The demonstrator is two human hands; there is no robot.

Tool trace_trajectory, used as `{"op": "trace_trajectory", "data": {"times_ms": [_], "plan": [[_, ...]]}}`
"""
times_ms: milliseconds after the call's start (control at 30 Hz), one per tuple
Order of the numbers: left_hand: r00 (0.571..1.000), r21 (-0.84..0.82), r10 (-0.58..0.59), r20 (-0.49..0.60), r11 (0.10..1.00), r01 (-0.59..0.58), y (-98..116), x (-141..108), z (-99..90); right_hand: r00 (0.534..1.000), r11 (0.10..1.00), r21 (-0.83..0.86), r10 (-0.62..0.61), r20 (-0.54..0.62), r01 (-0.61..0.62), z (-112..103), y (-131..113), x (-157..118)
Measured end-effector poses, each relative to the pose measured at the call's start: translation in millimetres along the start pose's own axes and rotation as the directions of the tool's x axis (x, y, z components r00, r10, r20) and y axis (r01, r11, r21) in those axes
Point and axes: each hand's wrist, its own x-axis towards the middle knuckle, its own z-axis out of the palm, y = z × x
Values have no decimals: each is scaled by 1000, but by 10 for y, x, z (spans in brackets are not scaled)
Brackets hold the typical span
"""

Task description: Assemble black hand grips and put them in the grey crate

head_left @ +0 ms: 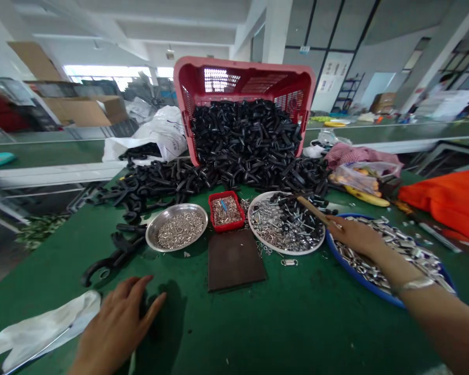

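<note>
My right hand (354, 235) is closed around a wooden handle (311, 208). It reaches over the edge of a blue tray (347, 268) full of shiny metal pieces. The handle's far end is over a white round tray (287, 252) of screws, small metal parts and black pieces; whether it has a head there I cannot make out. My left hand (119, 315) hovers palm down over the green table with its fingers apart. Something dark under those fingers may be only shadow. Near it lie black plastic handle-like parts (119, 255) and a white cloth (50, 323).
In the middle sit a brown square pad (235, 260), a red box (229, 227) of small pins and a steel dish (152, 244) of rivet-like pieces. A tipped red crate (244, 65) spills black parts behind them. A banana (365, 197) and orange cloth (449, 200) lie right.
</note>
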Motion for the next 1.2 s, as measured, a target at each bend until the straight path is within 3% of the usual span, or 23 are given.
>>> {"op": "trace_trajectory", "data": {"times_ms": [67, 100, 133, 200, 233, 267, 367, 467, 533, 567, 667, 700, 767, 933, 1067, 1133, 1200], "plan": [[991, -29, 133, 6, 991, -133, 357, 111, -40, 995, 968, -247, -62, -77, 41, -54, -171, -85], [976, -68, 214, 32, 975, -212, 560, 174, -62, 980, 945, -310, -154, -128, 108, -47, -300, -171], [957, -115, 284, 64, 954, -275, 767, 240, -84, 945, 909, -314, -314, -90, 273, -12, -441, -273], [904, -186, 414, 112, 902, -390, 1164, 378, -115, 806, 780, -200, -577, 134, 592, 134, -705, -487], [875, -210, 468, 127, 874, -437, 1343, 450, -124, 765, 752, -154, -610, 207, 641, 230, -805, -580], [852, -226, 508, 130, 852, -473, 1505, 525, -127, 753, 748, -127, -617, 228, 651, 329, -874, -656], [822, -242, 561, 95, 814, -528, 1891, 780, -114, 801, 816, -1, -568, 189, 578, 557, -911, -773], [819, -264, 573, 10, 792, -551, 2183, 1070, -77, 852, 829, 350, -506, 139, 435, 623, -831, -775], [817, -257, 577, -2, 789, -558, 2355, 1266, -42, 899, 719, 647, -423, 117, 254, 599, -787, -748], [821, -247, 571, 26, 799, -548, 2433, 1358, -22, 920, 614, 776, -371, 124, 143, 575, -775, -731], [828, -222, 538, 158, 837, -501, 2602, 1589, 42, 954, 216, 969, -242, 174, -122, 488, -757, -669], [829, -219, 528, 184, 844, -489, 2631, 1647, 63, 960, 121, 979, -205, 189, -166, 463, -752, -647], [829, -222, 526, 189, 845, -486, 2645, 1732, 100, 970, 21, 981, -142, 195, -194, 429, -736, -607], [852, -246, 505, 140, 851, -464, 2553, 1841, 167, 966, -15, 975, -137, 217, -221, 436, -711, -546], [867, -440, 492, 81, 798, -412, 2506, 1909, 176, 973, 33, 981, -126, 193, -191, 434, -731, -492], [879, -577, 459, 128, 756, -311, 2502, 1914, 168, 977, 66, 984, -125, 170, -163, 425, -742, -442], [878, -704, 407, 252, 699, -123, 2505, 1880, 160, 981, 79, 988, -135, 142, -133, 425, -755, -374]]}}
